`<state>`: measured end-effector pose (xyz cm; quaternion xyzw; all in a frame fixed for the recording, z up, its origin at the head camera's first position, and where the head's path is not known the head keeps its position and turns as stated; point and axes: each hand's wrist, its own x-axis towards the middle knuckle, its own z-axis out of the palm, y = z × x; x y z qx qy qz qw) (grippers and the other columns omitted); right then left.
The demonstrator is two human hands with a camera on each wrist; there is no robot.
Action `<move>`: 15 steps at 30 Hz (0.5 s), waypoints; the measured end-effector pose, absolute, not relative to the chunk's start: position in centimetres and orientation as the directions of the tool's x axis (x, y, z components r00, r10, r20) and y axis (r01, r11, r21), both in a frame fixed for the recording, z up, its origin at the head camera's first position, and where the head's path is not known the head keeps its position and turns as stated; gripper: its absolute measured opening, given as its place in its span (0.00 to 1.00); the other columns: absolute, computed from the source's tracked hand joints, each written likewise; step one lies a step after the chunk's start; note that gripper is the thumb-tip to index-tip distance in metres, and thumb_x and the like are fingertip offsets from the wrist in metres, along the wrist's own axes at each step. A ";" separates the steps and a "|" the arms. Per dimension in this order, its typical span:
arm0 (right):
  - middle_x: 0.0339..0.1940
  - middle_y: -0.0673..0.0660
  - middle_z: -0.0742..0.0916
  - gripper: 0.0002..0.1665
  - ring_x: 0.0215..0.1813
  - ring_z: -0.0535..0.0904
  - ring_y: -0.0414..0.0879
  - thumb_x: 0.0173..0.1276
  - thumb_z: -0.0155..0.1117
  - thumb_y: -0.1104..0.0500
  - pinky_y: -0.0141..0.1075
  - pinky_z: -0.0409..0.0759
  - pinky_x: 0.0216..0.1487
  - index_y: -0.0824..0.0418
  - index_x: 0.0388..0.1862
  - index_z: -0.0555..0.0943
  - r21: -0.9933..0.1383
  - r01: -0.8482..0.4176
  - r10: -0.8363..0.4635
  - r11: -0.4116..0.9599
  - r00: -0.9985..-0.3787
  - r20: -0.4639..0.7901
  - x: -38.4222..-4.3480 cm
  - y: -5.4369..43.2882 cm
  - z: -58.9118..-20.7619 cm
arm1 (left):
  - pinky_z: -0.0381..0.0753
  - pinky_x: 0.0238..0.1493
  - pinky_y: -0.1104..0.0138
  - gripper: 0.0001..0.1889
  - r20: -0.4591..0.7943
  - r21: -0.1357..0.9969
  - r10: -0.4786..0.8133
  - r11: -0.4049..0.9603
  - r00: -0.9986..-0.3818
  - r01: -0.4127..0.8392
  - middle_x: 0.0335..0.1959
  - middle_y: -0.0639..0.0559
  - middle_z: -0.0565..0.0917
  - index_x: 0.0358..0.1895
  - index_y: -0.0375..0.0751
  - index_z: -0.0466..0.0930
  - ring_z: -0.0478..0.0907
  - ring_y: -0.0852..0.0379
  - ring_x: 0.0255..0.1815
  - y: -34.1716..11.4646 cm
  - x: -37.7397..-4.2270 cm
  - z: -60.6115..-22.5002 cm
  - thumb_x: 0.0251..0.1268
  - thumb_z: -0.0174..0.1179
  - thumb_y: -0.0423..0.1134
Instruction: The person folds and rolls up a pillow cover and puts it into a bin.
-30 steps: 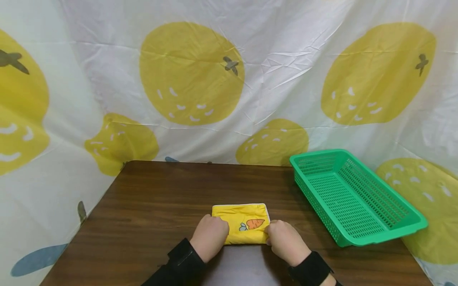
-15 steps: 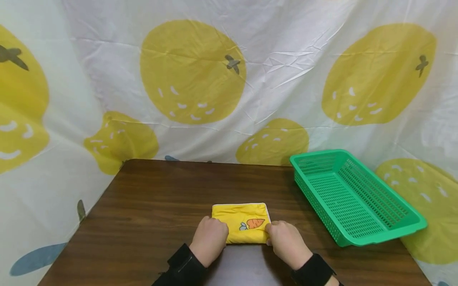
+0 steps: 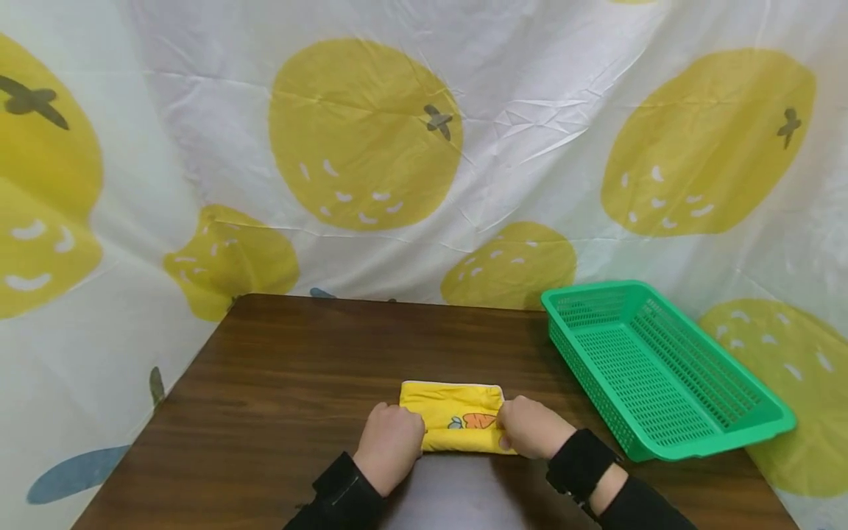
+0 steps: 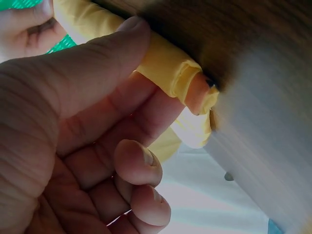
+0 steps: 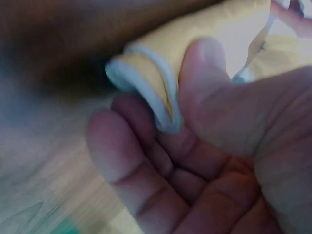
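Observation:
A yellow cloth (image 3: 450, 398) with white edging and a printed orange carrot lies folded flat on the table, its near edge turned over into a thick roll (image 3: 464, 441). My left hand (image 3: 391, 442) pinches the left end of that roll between thumb and fingers; the left wrist view shows the layered yellow end (image 4: 168, 66) poking past the fingertips. At the opposite end my right hand (image 3: 533, 427) pinches the roll, thumb on top, with the white edging (image 5: 146, 97) doubled over in the right wrist view. Part of the carrot is covered by the roll and right hand.
A green mesh basket (image 3: 662, 368) stands to the right on the dark wood table (image 3: 298, 383), with nothing in it. Behind the table hangs a white curtain (image 3: 517, 162) printed with yellow fruit.
The cloth's near edge has been rolled away from me, covering the lower part of the carrot. My right hand has shifted slightly right and forward; the left still grips its end.

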<state>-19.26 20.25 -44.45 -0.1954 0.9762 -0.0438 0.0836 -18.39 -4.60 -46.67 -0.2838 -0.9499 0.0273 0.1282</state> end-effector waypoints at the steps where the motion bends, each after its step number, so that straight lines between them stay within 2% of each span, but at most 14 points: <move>1: 0.25 0.51 0.80 0.09 0.30 0.72 0.44 0.61 0.81 0.63 0.40 0.77 0.37 0.61 0.29 0.85 -0.136 -0.368 -0.389 0.920 -0.901 -0.192 -19.8 20.3 -44.2 | 0.73 0.31 0.63 0.13 0.220 -0.125 0.544 0.839 -0.810 0.530 0.19 0.57 0.85 0.20 0.50 0.88 0.79 0.58 0.23 -4.6 -18.4 -46.6 0.50 0.82 0.48; 5: 0.28 0.52 0.80 0.12 0.32 0.73 0.46 0.62 0.81 0.62 0.41 0.74 0.39 0.61 0.29 0.83 -0.205 -0.299 -0.354 0.932 -0.870 -0.343 -21.8 20.4 -43.2 | 0.73 0.31 0.64 0.14 0.194 -0.129 0.537 0.843 -0.821 0.522 0.20 0.57 0.86 0.23 0.48 0.90 0.79 0.58 0.24 -4.7 -18.4 -46.4 0.53 0.82 0.51; 9: 0.27 0.53 0.81 0.17 0.29 0.78 0.47 0.59 0.85 0.58 0.38 0.76 0.35 0.61 0.32 0.82 -0.189 -0.200 -0.263 0.961 -0.870 -0.418 -23.2 20.4 -42.7 | 0.74 0.31 0.63 0.14 0.197 -0.128 0.540 0.842 -0.818 0.525 0.20 0.56 0.86 0.23 0.48 0.90 0.79 0.59 0.24 -4.8 -18.4 -46.3 0.53 0.82 0.52; 12: 0.25 0.54 0.79 0.23 0.28 0.76 0.48 0.53 0.89 0.55 0.38 0.74 0.35 0.63 0.33 0.80 -0.119 -0.197 -0.229 0.973 -0.887 -0.401 -23.7 20.1 -42.5 | 0.74 0.31 0.63 0.14 0.210 -0.136 0.548 0.836 -0.810 0.531 0.19 0.57 0.86 0.22 0.49 0.90 0.79 0.59 0.24 -4.8 -18.5 -46.5 0.53 0.81 0.51; 15: 0.24 0.54 0.77 0.26 0.29 0.72 0.50 0.45 0.92 0.56 0.43 0.75 0.37 0.63 0.31 0.80 -0.055 -0.235 -0.240 0.971 -0.916 -0.323 -23.5 19.4 -42.6 | 0.75 0.32 0.63 0.13 0.216 -0.149 0.551 0.835 -0.806 0.531 0.20 0.57 0.87 0.22 0.49 0.90 0.80 0.59 0.24 -4.8 -18.5 -46.7 0.53 0.81 0.51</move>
